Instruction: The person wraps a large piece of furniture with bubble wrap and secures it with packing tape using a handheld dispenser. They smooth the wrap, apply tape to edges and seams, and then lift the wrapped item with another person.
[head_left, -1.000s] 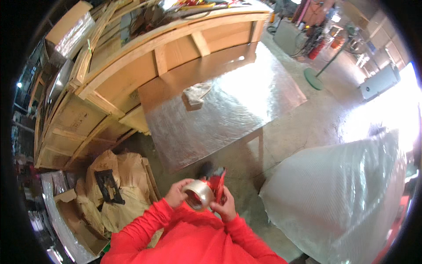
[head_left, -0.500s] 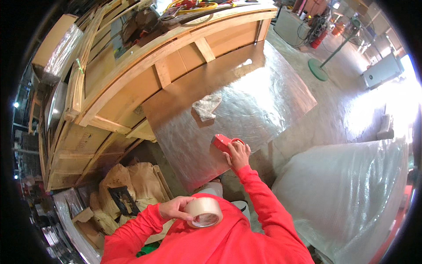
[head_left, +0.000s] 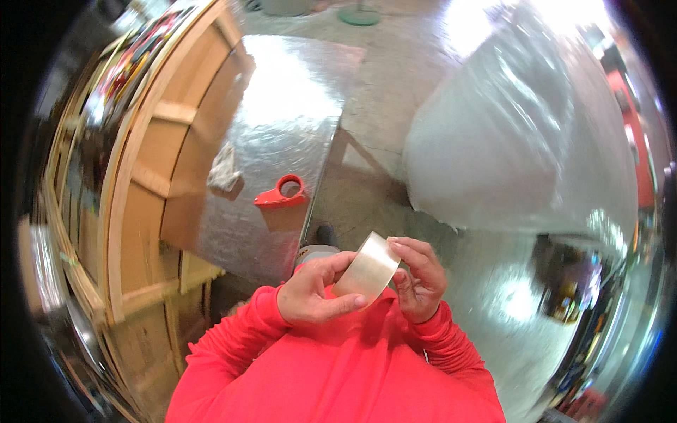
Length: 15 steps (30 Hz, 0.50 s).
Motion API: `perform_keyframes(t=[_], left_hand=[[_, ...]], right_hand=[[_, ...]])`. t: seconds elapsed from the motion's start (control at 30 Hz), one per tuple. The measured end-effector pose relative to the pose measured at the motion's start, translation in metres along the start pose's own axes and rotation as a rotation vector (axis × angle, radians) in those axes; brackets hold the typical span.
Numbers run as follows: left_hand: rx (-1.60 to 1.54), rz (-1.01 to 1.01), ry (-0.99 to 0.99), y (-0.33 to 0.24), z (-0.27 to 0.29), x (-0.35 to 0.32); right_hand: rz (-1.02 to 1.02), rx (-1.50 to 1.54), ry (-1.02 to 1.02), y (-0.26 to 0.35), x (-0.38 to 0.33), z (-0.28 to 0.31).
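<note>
Close to my chest, my left hand (head_left: 317, 289) is closed round a wide roll of clear packing tape (head_left: 370, 266), thumb along one side. My right hand (head_left: 421, 278) meets the roll's other edge, its thumb and fingers pinched at the tape's upper right corner. Whether a loose tape end is between those fingers is too small to tell. Beyond my hands a red tape dispenser (head_left: 281, 193) with a round ring lies on the shiny plastic-covered sheet (head_left: 275, 130). A whitish crumpled cloth or glove (head_left: 224, 169) rests to its left.
A wooden crate (head_left: 144, 180) with cardboard panels runs along the left, tools lying on top. At the right stands a large load wrapped in clear plastic (head_left: 508, 148). A green round stand base (head_left: 358, 15) is on the concrete floor (head_left: 381, 77) at the far side.
My right hand has let go of the red tape dispenser, leaving it on the sheet, and has come to the tape roll. The roll has been raised and turned; my view has swung right.
</note>
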<state>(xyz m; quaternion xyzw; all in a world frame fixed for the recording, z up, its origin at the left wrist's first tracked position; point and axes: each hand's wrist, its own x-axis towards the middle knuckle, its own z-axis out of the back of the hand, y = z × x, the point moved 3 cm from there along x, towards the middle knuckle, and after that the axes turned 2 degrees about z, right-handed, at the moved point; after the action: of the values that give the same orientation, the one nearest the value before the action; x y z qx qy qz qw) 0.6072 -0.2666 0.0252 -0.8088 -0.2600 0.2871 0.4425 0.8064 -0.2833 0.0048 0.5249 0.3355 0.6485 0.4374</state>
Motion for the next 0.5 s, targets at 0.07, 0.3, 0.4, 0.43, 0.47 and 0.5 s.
perform_keyframes(t=[0.07, 0.3, 0.4, 0.43, 0.47, 0.5], left_hand=[[0.066, 0.112, 0.025, 0.001, -0.019, 0.007], [0.46, 0.05, 0.149, 0.001, -0.072, 0.027], [0.762, -0.05, 0.221, -0.004, -0.084, 0.036], [0.786, -0.048, 0.234, -0.005, -0.086, 0.039], [0.809, -0.049, 0.243, -0.007, -0.088, 0.042], [0.821, -0.088, 0.265, -0.009, -0.089, 0.044]], right_hand=[[-0.058, 0.042, -0.144, 0.006, -0.027, 0.016], [-0.032, -0.23, -0.399, 0.049, -0.092, 0.053], [0.084, -0.317, -0.337, 0.068, -0.094, 0.065], [0.069, -0.311, -0.304, 0.073, -0.092, 0.066], [0.042, -0.301, -0.271, 0.077, -0.089, 0.067], [0.013, -0.31, -0.301, 0.08, -0.086, 0.066]])
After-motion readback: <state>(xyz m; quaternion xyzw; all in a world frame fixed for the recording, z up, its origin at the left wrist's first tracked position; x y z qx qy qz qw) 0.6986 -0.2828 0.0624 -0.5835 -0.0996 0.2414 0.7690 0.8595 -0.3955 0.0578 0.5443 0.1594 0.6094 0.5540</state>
